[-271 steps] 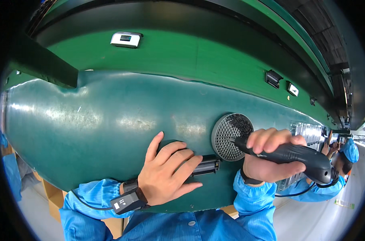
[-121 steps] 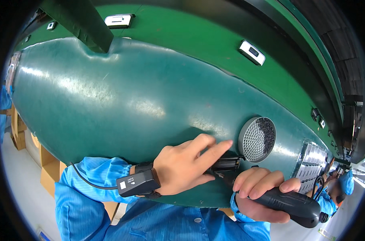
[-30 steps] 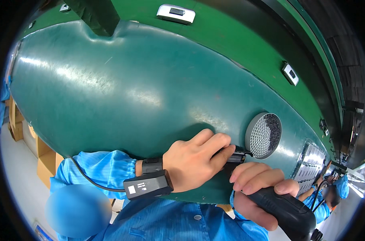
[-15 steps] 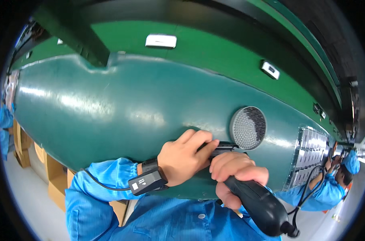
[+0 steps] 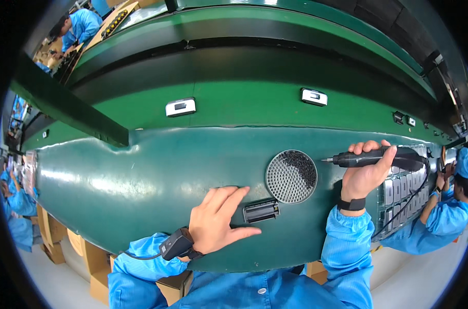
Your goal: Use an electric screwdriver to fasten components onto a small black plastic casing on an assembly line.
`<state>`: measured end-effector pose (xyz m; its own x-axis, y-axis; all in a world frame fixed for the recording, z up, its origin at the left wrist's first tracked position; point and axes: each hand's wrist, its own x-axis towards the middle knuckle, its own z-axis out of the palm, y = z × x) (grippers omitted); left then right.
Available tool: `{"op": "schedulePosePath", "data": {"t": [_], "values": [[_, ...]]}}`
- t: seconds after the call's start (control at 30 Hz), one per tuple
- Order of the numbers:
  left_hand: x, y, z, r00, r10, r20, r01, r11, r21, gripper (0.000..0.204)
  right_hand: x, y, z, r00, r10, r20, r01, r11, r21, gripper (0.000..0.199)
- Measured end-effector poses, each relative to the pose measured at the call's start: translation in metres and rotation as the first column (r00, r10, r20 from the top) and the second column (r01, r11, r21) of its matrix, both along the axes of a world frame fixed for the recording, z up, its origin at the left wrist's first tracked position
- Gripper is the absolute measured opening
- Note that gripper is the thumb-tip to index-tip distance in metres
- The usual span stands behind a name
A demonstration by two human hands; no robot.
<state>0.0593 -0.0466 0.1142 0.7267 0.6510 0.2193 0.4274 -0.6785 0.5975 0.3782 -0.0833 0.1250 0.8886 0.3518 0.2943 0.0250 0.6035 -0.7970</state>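
My left hand (image 5: 218,219) rests near the mat with its fingers spread, holding nothing. Just right of it lies a small black plastic housing (image 5: 261,211), its hollow side up. Beyond the housing sits a round grey dish (image 5: 275,188), dimpled inside, with a heap of small black screws (image 5: 302,167) on its far right side. My right hand (image 5: 370,167) is wrapped round a black electric screwdriver (image 5: 373,157). The tool lies roughly level, its bit pointing left toward the dish and apart from it. A cable runs from its rear end.
A clear tray of silver-and-black parts (image 5: 399,193) lies at right. Two white-and-black devices (image 5: 181,106) (image 5: 314,97) sit on the green conveyor belt (image 5: 244,103) beyond the mat. A green post (image 5: 84,110) stands at far left. Co-workers in blue are at right and far left.
My right hand has carried the screwdriver away to the right, off the housing. My left hand has let go of the housing and opened beside it. The belt's devices have shifted left in view.
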Motion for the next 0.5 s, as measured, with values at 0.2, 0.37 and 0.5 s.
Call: {"op": "schedulePosePath", "data": {"t": [0.2,0.37,0.5], "values": [[0.03,0.003,0.002,0.998,-0.039,-0.046,0.039,0.999,0.02,0.084,0.032,0.003,-0.002,0.991,0.079,-0.108,-0.084,0.995,-0.049,0.038],[0.031,0.001,0.002,0.997,-0.065,-0.03,0.065,0.998,-0.008,0.086,0.026,-0.006,-0.003,0.982,0.102,-0.156,-0.113,0.991,-0.065,0.038],[0.027,-0.002,0.004,0.999,-0.039,-0.036,0.038,0.999,-0.036,0.084,0.017,-0.006,0.0,0.962,0.143,-0.235,-0.164,0.984,-0.074,0.036]]}}
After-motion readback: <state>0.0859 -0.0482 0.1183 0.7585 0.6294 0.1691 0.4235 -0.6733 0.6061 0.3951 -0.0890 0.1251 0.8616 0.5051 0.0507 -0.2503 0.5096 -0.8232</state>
